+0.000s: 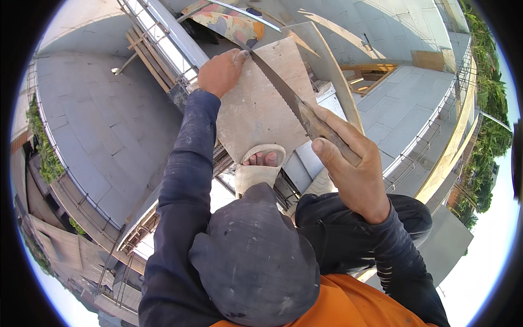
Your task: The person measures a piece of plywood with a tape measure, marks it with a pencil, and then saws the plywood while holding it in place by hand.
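Observation:
My right hand (357, 177) is wrapped round the worn wooden handle of a handsaw (280, 87). Its long toothed blade runs up and left across a pale plywood sheet (261, 111). At the sheet's far left edge, my left hand (220, 73) is closed, its thumb close to the narrow tip of the saw; the fingers curl out of sight at the board's edge. A foot in a light sandal (260, 163) rests on the near edge of the plywood.
A curved board (332, 71) stands right of the plywood. Timber strips (147, 60) lean at the left beside a metal rail. Grey block walls (103, 120) surround the spot, with wire reinforcement along their edges. A patterned sheet (229, 24) lies beyond the saw tip.

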Tool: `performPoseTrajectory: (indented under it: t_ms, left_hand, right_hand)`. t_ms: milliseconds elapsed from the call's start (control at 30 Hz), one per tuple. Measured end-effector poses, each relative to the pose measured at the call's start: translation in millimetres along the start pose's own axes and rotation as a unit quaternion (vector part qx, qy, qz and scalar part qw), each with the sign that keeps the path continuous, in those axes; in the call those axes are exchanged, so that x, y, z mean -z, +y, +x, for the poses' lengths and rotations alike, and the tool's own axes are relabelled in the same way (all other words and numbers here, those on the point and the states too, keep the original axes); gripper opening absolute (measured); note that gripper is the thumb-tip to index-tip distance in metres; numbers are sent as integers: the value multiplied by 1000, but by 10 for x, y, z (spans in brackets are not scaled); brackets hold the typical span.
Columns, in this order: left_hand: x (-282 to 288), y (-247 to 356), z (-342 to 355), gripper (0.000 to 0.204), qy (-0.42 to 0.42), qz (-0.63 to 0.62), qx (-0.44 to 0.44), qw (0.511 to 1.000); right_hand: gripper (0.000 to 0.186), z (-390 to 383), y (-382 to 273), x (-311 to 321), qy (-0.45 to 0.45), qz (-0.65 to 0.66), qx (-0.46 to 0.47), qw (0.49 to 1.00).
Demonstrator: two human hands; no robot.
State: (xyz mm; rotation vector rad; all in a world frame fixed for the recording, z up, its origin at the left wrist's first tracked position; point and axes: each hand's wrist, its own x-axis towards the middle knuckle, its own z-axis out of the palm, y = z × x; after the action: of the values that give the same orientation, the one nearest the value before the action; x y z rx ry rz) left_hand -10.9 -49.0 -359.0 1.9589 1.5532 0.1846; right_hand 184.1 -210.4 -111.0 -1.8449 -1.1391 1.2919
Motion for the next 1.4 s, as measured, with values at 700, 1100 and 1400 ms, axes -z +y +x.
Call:
performPoseTrajectory:
  t_ms: [700,1100,1400]
  left_hand:
    - [12,-30,-2,52,-16,-14,6,1000]
    - [432,-147,252,41,-238,-221,-54,944]
    - [873,86,-168,43,-211,-309,-31,927]
  right_hand:
    - [50,699,-104,-194,-18,-103,114,988]
    - [32,356,-822,812,232,142,234,934]
    - [27,303,-941,739,249,205,273,906]
